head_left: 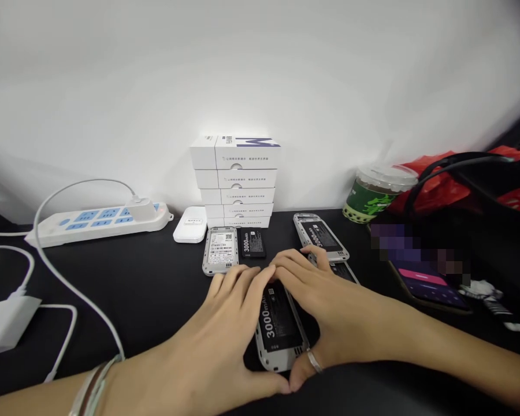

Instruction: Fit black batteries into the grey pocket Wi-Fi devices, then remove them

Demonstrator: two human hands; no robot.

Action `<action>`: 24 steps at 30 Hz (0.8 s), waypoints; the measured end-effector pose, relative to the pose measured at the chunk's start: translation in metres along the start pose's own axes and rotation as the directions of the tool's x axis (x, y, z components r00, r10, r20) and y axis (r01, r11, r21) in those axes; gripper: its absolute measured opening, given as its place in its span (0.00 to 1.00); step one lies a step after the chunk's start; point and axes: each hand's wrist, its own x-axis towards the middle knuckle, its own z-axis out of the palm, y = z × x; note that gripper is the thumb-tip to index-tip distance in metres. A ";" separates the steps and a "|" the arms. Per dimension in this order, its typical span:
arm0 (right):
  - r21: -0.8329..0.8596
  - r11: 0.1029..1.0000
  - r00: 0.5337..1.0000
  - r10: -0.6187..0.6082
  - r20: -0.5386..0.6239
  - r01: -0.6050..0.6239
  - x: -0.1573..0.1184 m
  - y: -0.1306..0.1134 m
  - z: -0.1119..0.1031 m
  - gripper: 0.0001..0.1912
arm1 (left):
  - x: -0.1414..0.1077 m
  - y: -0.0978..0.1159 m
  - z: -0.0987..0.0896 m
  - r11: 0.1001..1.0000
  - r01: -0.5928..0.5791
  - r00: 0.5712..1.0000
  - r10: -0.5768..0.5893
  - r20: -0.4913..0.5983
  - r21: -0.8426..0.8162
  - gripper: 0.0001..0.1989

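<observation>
A small grey open-backed device lies on the black table with a black battery marked 3000mAh in it. My left hand curves round its left side, fingertips at the far end and thumb at the near end. From the right, my right hand holds it likewise, its ringed thumb by the near edge. The thumb tips meet, and fingers hide the device's far end. Beyond my left fingers lie another open device with a bare labelled bay and a loose battery. Stacked devices with batteries sit past my right fingers.
White boxes are stacked against the wall, with a white device beside them. A power strip, cables and a white block are at left. A drink cup, a phone and red bags are at right.
</observation>
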 end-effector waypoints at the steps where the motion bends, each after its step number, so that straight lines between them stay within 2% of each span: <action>1: 0.059 0.998 1.000 0.026 0.003 -0.026 0.003 0.003 0.001 0.41 | 0.003 0.000 0.002 1.000 -0.004 1.000 0.004 -0.016 -0.007 0.54; 3: 0.177 0.979 0.994 0.107 0.006 -0.106 0.008 0.007 0.002 0.36 | 0.007 -0.001 0.003 1.000 -0.030 0.998 0.030 -0.047 -0.002 0.58; 5: 0.260 0.951 0.982 0.183 -0.038 -0.167 0.010 0.007 0.001 0.32 | 0.009 -0.003 0.002 0.996 -0.086 0.993 0.089 -0.082 0.037 0.58; 8: 0.323 0.941 0.959 0.179 -0.219 -0.102 0.006 -0.003 -0.002 0.28 | 0.009 -0.008 -0.005 0.983 -0.146 0.970 0.165 -0.180 0.114 0.54; 10: 0.391 0.920 0.952 0.137 -0.275 -0.020 0.004 -0.010 -0.006 0.21 | 0.009 -0.014 -0.013 0.977 -0.150 0.949 0.186 -0.254 0.154 0.52; 11: 0.453 0.892 0.952 0.127 -0.280 0.014 0.004 -0.012 -0.008 0.19 | 0.010 -0.018 -0.018 0.974 -0.146 0.943 0.190 -0.273 0.172 0.51; 13: 0.620 0.780 0.945 0.140 -0.295 0.078 0.009 -0.011 -0.013 0.19 | 0.012 -0.029 -0.029 0.971 -0.122 0.936 0.180 -0.301 0.204 0.50; 15: 0.740 0.661 0.907 0.226 -0.355 0.125 0.018 -0.002 -0.018 0.22 | 0.014 -0.044 -0.039 0.972 -0.067 0.938 0.138 -0.318 0.225 0.50; 16: 0.767 0.630 0.879 0.293 -0.377 0.119 0.023 0.004 -0.021 0.24 | 0.014 -0.052 -0.043 0.974 -0.031 0.941 0.104 -0.322 0.225 0.49; 18: 0.793 0.610 0.854 0.412 -0.318 0.001 0.033 0.017 -0.023 0.26 | 0.014 -0.069 -0.050 0.980 0.036 0.948 0.028 -0.316 0.195 0.44; 20: 0.785 0.600 0.862 0.470 -0.189 -0.155 0.041 0.029 -0.022 0.22 | 0.013 -0.084 -0.052 0.986 0.097 0.955 -0.054 -0.292 0.133 0.40; 22: 0.761 0.599 0.884 0.461 -0.076 -0.247 0.049 0.036 -0.016 0.16 | 0.011 -0.093 -0.052 0.988 0.131 0.958 -0.104 -0.268 0.086 0.38; 24: 0.738 0.621 0.902 0.431 -0.038 -0.266 0.055 0.040 -0.010 0.14 | 0.009 -0.097 -0.052 0.988 0.129 0.966 -0.105 -0.235 0.085 0.39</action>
